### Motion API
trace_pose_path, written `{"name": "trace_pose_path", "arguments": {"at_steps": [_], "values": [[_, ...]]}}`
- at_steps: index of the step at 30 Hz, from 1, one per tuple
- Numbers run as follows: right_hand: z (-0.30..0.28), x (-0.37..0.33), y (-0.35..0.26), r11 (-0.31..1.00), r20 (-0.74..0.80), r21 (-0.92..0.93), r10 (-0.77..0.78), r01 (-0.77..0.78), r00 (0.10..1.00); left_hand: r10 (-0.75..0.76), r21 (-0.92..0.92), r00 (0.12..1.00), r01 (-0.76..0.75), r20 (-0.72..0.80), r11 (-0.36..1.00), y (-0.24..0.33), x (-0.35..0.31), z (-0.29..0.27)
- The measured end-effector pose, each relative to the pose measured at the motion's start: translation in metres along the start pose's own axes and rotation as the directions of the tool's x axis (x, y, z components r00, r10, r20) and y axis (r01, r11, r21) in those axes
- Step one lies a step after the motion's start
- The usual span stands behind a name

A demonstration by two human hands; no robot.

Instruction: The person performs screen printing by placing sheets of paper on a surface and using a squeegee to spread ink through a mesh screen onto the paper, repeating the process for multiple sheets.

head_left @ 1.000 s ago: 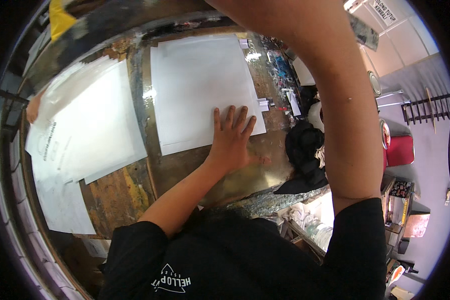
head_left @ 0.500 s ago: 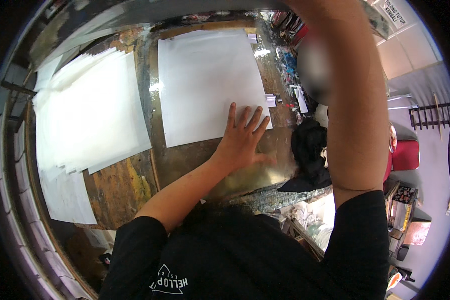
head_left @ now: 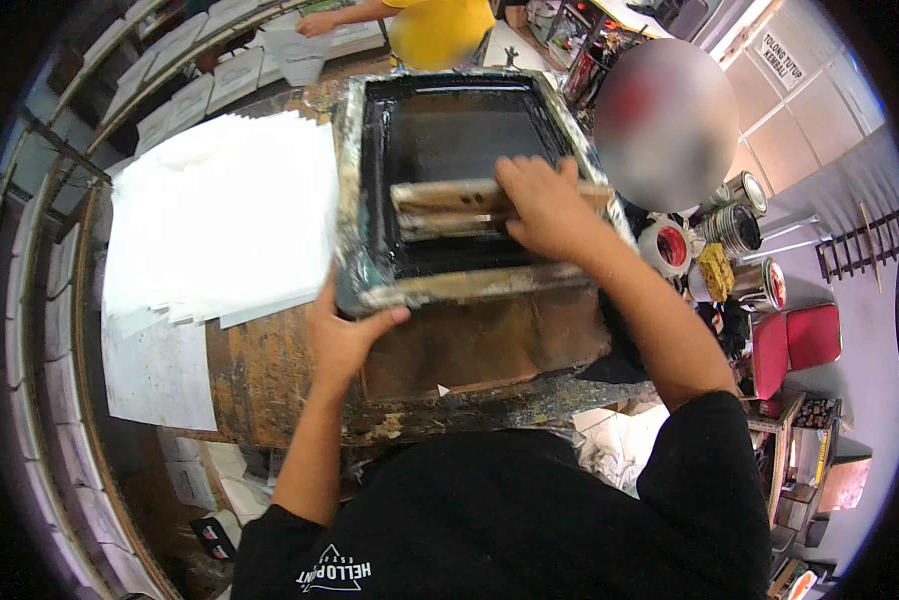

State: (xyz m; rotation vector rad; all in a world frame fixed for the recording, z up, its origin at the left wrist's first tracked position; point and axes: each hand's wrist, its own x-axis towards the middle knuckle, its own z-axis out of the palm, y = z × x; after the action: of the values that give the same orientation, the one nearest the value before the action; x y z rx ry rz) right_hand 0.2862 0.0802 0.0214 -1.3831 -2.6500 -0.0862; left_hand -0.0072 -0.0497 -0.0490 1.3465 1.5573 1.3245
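A screen printing frame with paint-smeared wooden edges lies flat on the table, its mesh dark with black ink. My left hand grips its near left corner, the thumb along the near edge and the other fingers partly hidden at the side. Across the mesh stands a wooden squeegee. My right hand is closed over the right part of its handle. Whatever lies beneath the screen is hidden.
A fanned stack of white paper lies left of the frame. Ink cans and a yellow cloth stand to the right, beyond them a red chair. At the far side, a person in yellow holds a sheet.
The screen printing frame now lies where the white sheet was visible. My left hand has left the sheet for the frame's corner; my right has come down from above onto the squeegee.
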Motion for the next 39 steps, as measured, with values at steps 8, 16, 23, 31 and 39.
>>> {"name": "trace_pose_path", "arguments": {"at_steps": [8,16,23,31,39], "values": [[0.066,-0.053,-0.044,0.999,0.001,-0.012,0.053,-0.053,0.999,0.065,0.704,0.992,-0.126,0.112,0.699,-0.065,-0.011,-0.005],[0.080,0.041,-0.006,0.996,-0.031,-0.079,0.041,-0.043,0.999,0.087,0.659,0.990,-0.140,0.113,0.739,-0.077,-0.015,-0.010],[0.130,0.173,0.071,0.985,-0.291,-0.142,0.049,-0.094,0.955,0.124,0.640,0.987,-0.160,0.101,0.751,-0.078,-0.012,-0.012],[0.084,0.144,0.070,0.997,-0.130,-0.071,-0.013,0.003,0.991,0.219,0.648,0.970,-0.232,0.102,0.725,-0.065,-0.011,-0.013],[-0.020,-0.039,-0.040,1.000,0.025,-0.014,0.012,-0.012,1.000,0.033,-0.290,0.999,-0.035,-0.011,0.956,-0.030,-0.008,0.009]]}}
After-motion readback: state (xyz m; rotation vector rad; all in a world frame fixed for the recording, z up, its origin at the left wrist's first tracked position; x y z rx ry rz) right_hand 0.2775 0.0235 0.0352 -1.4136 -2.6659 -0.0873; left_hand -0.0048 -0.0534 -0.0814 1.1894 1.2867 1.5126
